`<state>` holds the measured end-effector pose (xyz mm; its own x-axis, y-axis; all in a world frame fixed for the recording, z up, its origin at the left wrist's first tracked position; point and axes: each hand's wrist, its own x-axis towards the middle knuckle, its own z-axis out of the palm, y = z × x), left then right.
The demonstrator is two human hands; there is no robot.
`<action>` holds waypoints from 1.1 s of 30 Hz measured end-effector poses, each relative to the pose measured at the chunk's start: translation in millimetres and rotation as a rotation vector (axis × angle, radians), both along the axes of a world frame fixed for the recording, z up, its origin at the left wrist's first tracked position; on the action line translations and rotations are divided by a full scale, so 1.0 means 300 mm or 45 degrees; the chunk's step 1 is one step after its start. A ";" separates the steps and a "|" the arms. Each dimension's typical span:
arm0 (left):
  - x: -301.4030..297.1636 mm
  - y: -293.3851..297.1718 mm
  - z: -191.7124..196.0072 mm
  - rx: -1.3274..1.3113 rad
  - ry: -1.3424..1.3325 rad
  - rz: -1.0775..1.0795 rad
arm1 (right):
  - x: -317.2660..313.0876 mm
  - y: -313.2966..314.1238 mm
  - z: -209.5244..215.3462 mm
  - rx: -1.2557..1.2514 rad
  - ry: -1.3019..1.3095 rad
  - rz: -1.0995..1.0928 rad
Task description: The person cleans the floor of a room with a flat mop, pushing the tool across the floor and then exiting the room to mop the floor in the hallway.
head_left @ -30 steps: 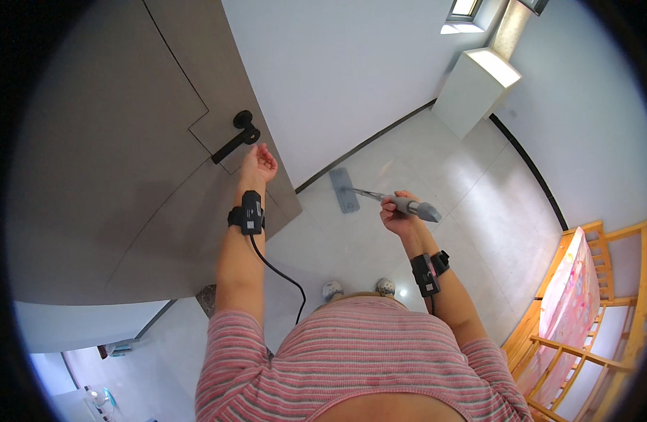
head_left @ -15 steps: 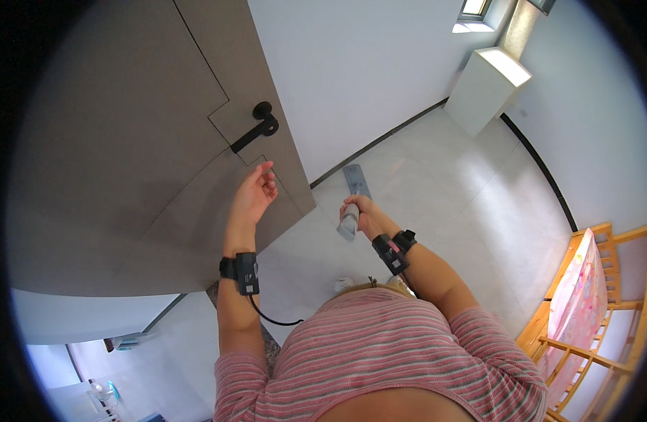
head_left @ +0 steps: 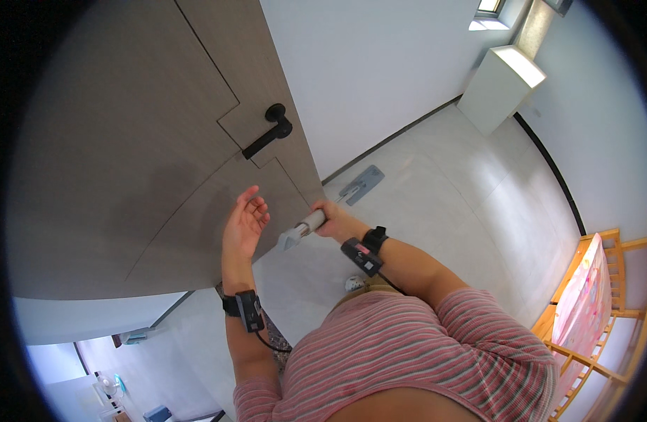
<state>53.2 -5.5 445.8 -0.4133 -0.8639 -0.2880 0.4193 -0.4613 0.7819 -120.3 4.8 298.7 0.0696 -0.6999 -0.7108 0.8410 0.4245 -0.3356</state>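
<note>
**Mop in the right hand, head near the skirting, left hand free**

We found the work with the flat mop (head_left: 310,222) under way rather than finished. Our right hand (head_left: 332,218) was closed around the upper grip of its pole, and the pale end of the pole stuck out past the fist toward our left side. Beyond that hand, the grey mop head (head_left: 366,184) appeared to lie flat on the pale floor (head_left: 436,204), near the dark skirting (head_left: 401,135) and just beside the free edge of the brown door (head_left: 148,148).

Our left hand (head_left: 247,221) held nothing. It hung in front of the door with its fingers loosely curled, below the black door handle (head_left: 264,141) and apart from it.

As for progress, we judged that the mop was already in hand with its head in place on the floor, so that much was done. We could not tell how much floor had been wiped: the bright patches might have been damp or only light from the window (head_left: 489,7). The mop had not yet been put down, and on that evidence we counted the job as unfinished. How much was left, the view did not show.
</note>
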 end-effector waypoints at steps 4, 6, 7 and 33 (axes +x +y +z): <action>0.040 0.086 0.078 -0.157 0.138 0.082 | 0.177 -0.002 -0.066 -0.836 1.630 0.590; 0.089 0.114 0.090 -0.223 0.151 0.078 | 0.275 -0.046 -0.176 -1.052 1.833 0.617; 0.057 0.097 0.104 -0.385 0.099 -0.016 | 0.247 -0.105 -0.269 -1.021 1.726 0.511; -0.470 -0.157 0.101 -0.860 -0.290 -0.105 | -0.255 -0.296 -0.048 -0.927 1.716 0.250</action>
<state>-87.9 -52.7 476.2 -0.4783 -0.8523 0.2116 0.1963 0.1311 0.9717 -196.8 -84.0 284.3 -0.1924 -0.9684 0.1590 -0.2928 -0.0980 -0.9511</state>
